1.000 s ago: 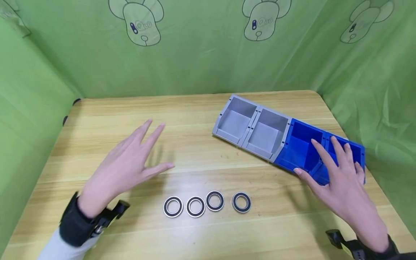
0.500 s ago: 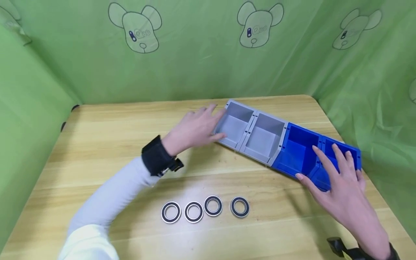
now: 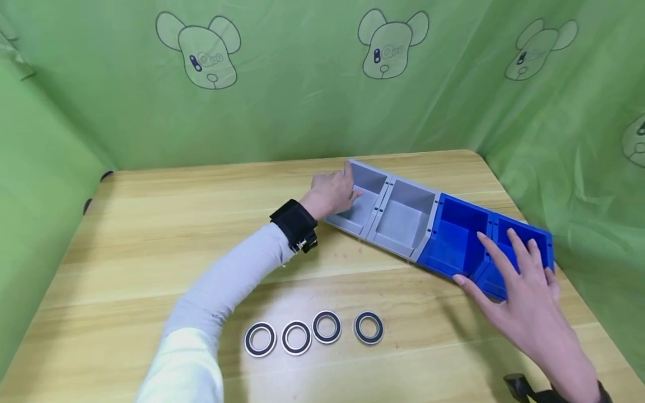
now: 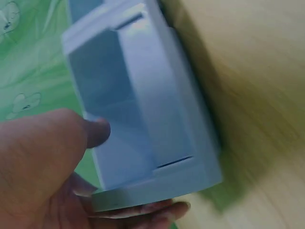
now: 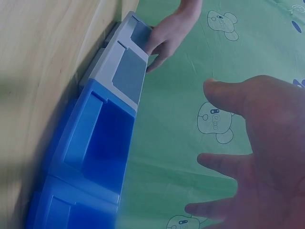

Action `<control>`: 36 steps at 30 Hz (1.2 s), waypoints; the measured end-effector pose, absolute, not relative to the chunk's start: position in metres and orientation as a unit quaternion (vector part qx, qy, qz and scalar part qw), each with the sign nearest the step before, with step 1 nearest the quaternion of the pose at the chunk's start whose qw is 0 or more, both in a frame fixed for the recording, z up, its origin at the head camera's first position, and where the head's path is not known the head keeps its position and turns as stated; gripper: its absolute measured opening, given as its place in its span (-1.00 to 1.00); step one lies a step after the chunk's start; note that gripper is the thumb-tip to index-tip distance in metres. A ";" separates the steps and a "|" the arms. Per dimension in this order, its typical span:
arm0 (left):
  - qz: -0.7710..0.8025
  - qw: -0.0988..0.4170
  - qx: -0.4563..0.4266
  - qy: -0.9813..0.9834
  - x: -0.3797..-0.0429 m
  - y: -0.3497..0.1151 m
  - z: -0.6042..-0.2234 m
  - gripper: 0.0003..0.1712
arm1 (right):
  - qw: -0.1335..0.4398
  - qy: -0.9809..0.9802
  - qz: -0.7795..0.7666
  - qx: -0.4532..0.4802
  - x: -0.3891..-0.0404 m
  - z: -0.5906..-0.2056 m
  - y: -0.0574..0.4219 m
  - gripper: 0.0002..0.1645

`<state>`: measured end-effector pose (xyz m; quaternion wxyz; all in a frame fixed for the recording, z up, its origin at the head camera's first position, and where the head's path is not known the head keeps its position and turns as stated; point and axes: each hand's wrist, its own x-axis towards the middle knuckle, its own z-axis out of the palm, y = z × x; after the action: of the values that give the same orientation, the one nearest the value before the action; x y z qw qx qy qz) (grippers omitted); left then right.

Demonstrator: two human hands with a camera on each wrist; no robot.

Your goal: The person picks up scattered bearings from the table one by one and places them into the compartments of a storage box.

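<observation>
Two grey bins and two blue bins are joined in a slanting row. At the row's left end, my left hand [image 3: 331, 194] grips the side wall of the end grey bin [image 3: 360, 208]. In the left wrist view its thumb [image 4: 98, 132] lies over the bin's opening, with other fingers around the outside. The second grey bin [image 3: 401, 224] sits beside it. My right hand [image 3: 529, 302] is spread, holding nothing, above the front of the blue bins [image 3: 450, 246]; the head view leaves contact unclear. Several ball bearings [image 3: 315, 328] lie flat in front.
The wooden table [image 3: 176, 224] has green cloth [image 3: 292, 117] hanging at its back and sides. The bin row reaches close to the right table edge. No contents show inside the bins.
My left hand has moved right and away from me, from above the left of the table to the end grey bin, and has taken hold of its wall. My right hand stays nearly still.
</observation>
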<state>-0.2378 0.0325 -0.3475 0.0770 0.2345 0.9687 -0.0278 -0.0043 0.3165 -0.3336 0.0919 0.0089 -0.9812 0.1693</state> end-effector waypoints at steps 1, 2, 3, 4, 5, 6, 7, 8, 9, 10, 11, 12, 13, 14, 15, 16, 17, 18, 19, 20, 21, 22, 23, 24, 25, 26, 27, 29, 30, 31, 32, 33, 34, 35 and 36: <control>-0.026 0.078 0.230 0.970 -0.240 0.033 -0.351 -0.07 | 0.092 -0.981 0.168 0.008 -0.004 -0.334 0.316 -0.01; -0.024 0.079 0.225 0.971 -0.242 0.034 -0.354 -0.08 | 0.092 -0.981 0.168 0.008 -0.004 -0.335 0.316 -0.01; -0.023 0.080 0.220 0.972 -0.244 0.034 -0.357 -0.07 | 0.093 -0.982 0.167 0.009 -0.004 -0.336 0.316 -0.01; -0.021 0.080 0.213 0.973 -0.245 0.035 -0.360 -0.07 | 0.093 -0.981 0.167 0.010 -0.005 -0.336 0.315 -0.01; -0.018 0.081 0.206 0.975 -0.247 0.035 -0.362 -0.10 | 0.094 -0.981 0.168 0.011 -0.005 -0.337 0.315 -0.02; -0.015 0.083 0.199 0.976 -0.249 0.034 -0.365 -0.12 | 0.094 -0.981 0.169 0.013 -0.005 -0.337 0.315 -0.02; -0.013 0.084 0.192 0.978 -0.251 0.034 -0.366 -0.15 | 0.095 -0.981 0.169 0.015 -0.005 -0.337 0.315 -0.02; -0.008 0.086 0.187 0.979 -0.252 0.032 -0.368 -0.18 | 0.095 -0.980 0.171 0.017 -0.006 -0.336 0.315 -0.03; -0.004 0.087 0.183 0.979 -0.253 0.031 -0.369 -0.20 | 0.094 -0.980 0.173 0.018 -0.006 -0.336 0.315 -0.03; 0.004 0.089 0.180 0.980 -0.254 0.030 -0.369 -0.22 | 0.094 -0.980 0.174 0.019 -0.006 -0.335 0.314 -0.03; 0.010 0.093 0.177 0.980 -0.254 0.029 -0.370 -0.24 | 0.093 -0.980 0.173 0.019 -0.006 -0.335 0.314 -0.03; 0.014 0.096 0.175 0.980 -0.254 0.027 -0.370 -0.23 | 0.091 -0.981 0.172 0.018 -0.006 -0.335 0.313 -0.03; 0.017 0.099 0.174 0.980 -0.253 0.025 -0.370 -0.22 | 0.090 -0.981 0.171 0.018 -0.006 -0.335 0.312 -0.03; 0.018 0.104 0.172 0.979 -0.252 0.023 -0.370 -0.20 | 0.088 -0.981 0.171 0.018 -0.006 -0.335 0.311 -0.03; 0.021 0.108 0.168 0.980 -0.251 0.020 -0.370 -0.21 | 0.084 -0.982 0.170 0.017 -0.007 -0.335 0.310 -0.02; 0.022 0.111 0.165 0.980 -0.250 0.018 -0.371 -0.21 | 0.082 -0.982 0.171 0.017 -0.007 -0.336 0.310 -0.02; 0.021 0.113 0.163 0.980 -0.248 0.015 -0.371 -0.22 | 0.081 -0.981 0.173 0.017 -0.007 -0.337 0.309 -0.02; 0.022 0.114 0.161 0.980 -0.247 0.012 -0.371 -0.22 | 0.081 -0.981 0.176 0.018 -0.008 -0.337 0.308 -0.02; 0.023 0.113 0.159 0.981 -0.246 0.009 -0.371 -0.23 | 0.082 -0.980 0.179 0.018 -0.008 -0.337 0.308 -0.03; 0.025 0.112 0.157 0.981 -0.245 0.006 -0.371 -0.24 | 0.082 -0.980 0.181 0.019 -0.008 -0.338 0.308 -0.03; 0.027 0.109 0.156 0.981 -0.244 0.004 -0.371 -0.25 | 0.085 -0.979 0.182 0.021 -0.009 -0.338 0.308 -0.04; 0.030 0.108 0.155 0.982 -0.243 0.001 -0.371 -0.25 | 0.089 -0.979 0.183 0.023 -0.010 -0.338 0.308 -0.04; 0.032 0.106 0.153 0.982 -0.242 -0.002 -0.370 -0.25 | 0.091 -0.979 0.183 0.024 -0.010 -0.338 0.308 -0.05; 0.033 0.105 0.151 0.982 -0.242 -0.006 -0.371 -0.25 | 0.091 -0.979 0.181 0.026 -0.012 -0.337 0.308 -0.04; 0.035 0.106 0.148 0.983 -0.241 -0.010 -0.371 -0.26 | 0.090 -0.979 0.180 0.028 -0.013 -0.337 0.308 -0.04; 0.036 0.107 0.145 0.983 -0.240 -0.014 -0.371 -0.25 | 0.088 -0.979 0.180 0.030 -0.015 -0.337 0.307 -0.04; 0.036 0.107 0.142 0.983 -0.239 -0.018 -0.372 -0.24 | 0.084 -0.980 0.179 0.031 -0.017 -0.337 0.307 -0.04; 0.039 0.108 0.135 0.984 -0.237 -0.027 -0.372 -0.22 | 0.075 -0.980 0.181 0.034 -0.020 -0.337 0.305 -0.03; 0.039 0.109 0.131 0.985 -0.236 -0.031 -0.373 -0.21 | 0.071 -0.980 0.183 0.036 -0.022 -0.337 0.305 -0.02; 0.042 0.109 0.127 0.985 -0.235 -0.035 -0.373 -0.20 | 0.069 -0.980 0.184 0.037 -0.023 -0.338 0.304 -0.02; 0.044 0.107 0.124 0.986 -0.234 -0.039 -0.374 -0.21 | 0.068 -0.980 0.185 0.039 -0.025 -0.338 0.303 -0.02; 0.045 0.106 0.121 0.986 -0.233 -0.043 -0.374 -0.20 | 0.068 -0.979 0.185 0.041 -0.026 -0.338 0.303 -0.02; 0.047 0.106 0.117 0.986 -0.232 -0.047 -0.374 -0.21 | 0.069 -0.979 0.185 0.043 -0.028 -0.338 0.302 -0.02; 0.048 0.104 0.114 0.987 -0.231 -0.051 -0.375 -0.21 | 0.071 -0.979 0.184 0.045 -0.029 -0.338 0.302 -0.02; 0.049 0.103 0.112 0.987 -0.230 -0.055 -0.376 -0.21 | 0.071 -0.979 0.184 0.047 -0.031 -0.338 0.301 -0.02</control>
<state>-0.2300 -0.0546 -0.3755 0.1035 0.1116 0.9871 0.0487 -0.0306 0.3009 -0.3384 0.0714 0.0475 -0.9793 0.1835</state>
